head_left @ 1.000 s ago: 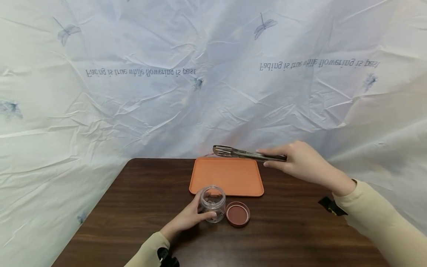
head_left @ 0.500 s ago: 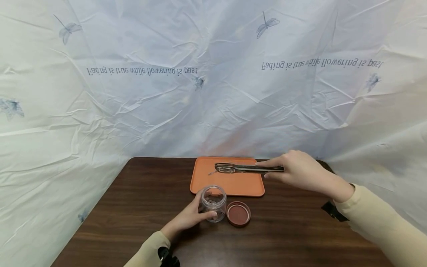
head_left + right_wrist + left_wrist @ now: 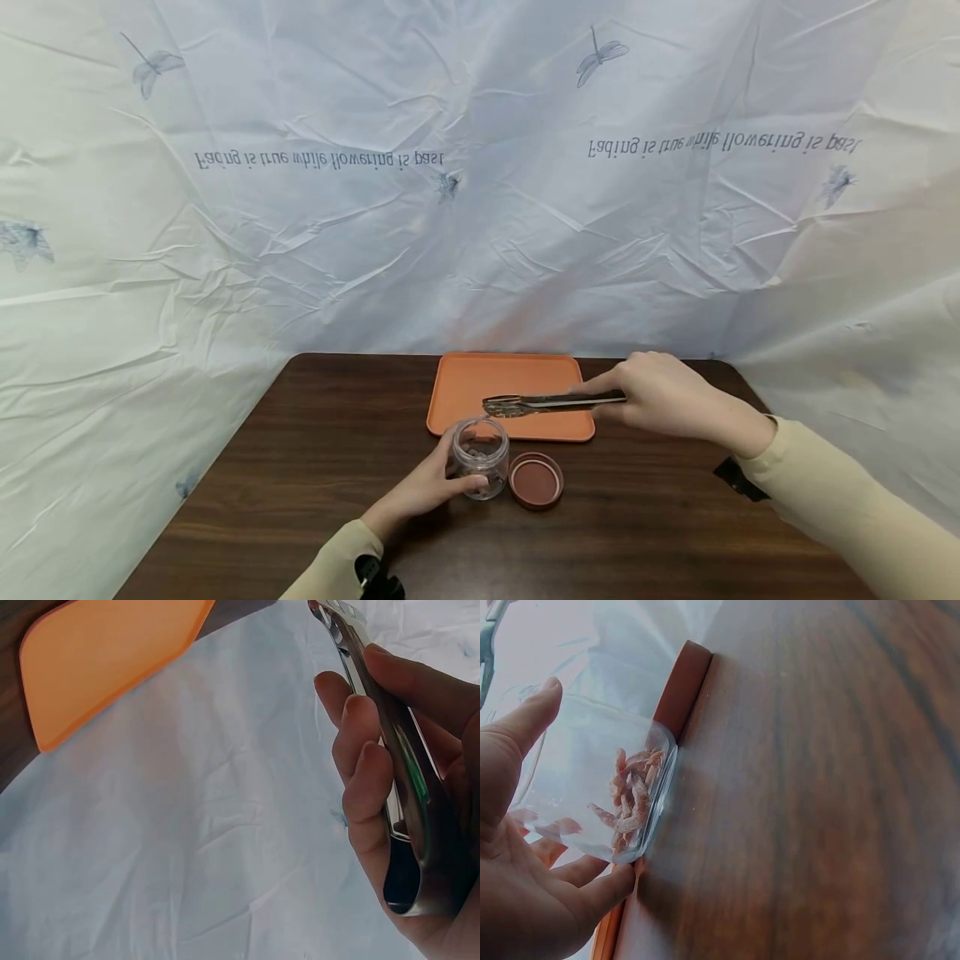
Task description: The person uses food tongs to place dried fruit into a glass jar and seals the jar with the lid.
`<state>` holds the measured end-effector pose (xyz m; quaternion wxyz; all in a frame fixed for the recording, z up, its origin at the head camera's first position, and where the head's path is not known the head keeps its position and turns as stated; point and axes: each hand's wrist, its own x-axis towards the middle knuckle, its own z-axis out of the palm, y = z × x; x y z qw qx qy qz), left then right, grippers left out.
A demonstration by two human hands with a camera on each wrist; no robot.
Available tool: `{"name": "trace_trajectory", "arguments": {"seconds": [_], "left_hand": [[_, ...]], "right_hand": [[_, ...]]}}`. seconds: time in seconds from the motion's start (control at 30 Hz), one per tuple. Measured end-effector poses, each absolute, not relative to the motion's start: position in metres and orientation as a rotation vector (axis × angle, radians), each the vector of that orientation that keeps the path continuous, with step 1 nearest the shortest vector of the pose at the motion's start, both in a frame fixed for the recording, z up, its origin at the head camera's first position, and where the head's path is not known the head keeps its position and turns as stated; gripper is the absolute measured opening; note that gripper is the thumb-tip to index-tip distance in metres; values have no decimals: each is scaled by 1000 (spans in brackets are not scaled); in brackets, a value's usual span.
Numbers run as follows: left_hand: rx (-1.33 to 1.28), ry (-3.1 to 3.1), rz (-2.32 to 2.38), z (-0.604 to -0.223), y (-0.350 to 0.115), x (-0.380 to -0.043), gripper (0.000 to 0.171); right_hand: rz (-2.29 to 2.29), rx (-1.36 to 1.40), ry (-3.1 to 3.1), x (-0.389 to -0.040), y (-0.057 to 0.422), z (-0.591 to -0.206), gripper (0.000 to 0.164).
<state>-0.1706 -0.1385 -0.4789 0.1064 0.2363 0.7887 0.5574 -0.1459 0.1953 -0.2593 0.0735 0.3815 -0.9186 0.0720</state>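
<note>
My left hand (image 3: 426, 486) grips a clear jar (image 3: 496, 461) that stands upright without its lid on the table. In the left wrist view, several pinkish-brown, white-dusted strips (image 3: 632, 796) lie at the jar's bottom. Metal tongs (image 3: 551, 403) are held in my right hand (image 3: 663, 396), fingers wrapped round both arms, as the right wrist view shows. The tongs' tips are just above and behind the jar's mouth, over the tray's front part. Something small seems to hang at the tips, too small to make out. The reddish-brown lid (image 3: 535, 482) lies directly right of the jar.
An orange tray (image 3: 465, 383) lies behind the jar at the far side of the dark wooden table (image 3: 337, 442). A white printed sheet (image 3: 360, 250) hangs behind and around the table.
My right hand has brought the tongs down and nearer, from above the tray's far edge to beside the jar's mouth. The left hand and the jar have stayed in place.
</note>
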Motion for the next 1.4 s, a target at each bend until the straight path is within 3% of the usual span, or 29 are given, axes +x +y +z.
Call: {"name": "trace_trajectory", "arguments": {"seconds": [1.4], "left_hand": [[567,2359,1579,-479,-139,-172,102]], "right_hand": [[256,1298,-2756,-169,167,-296,29]]}}
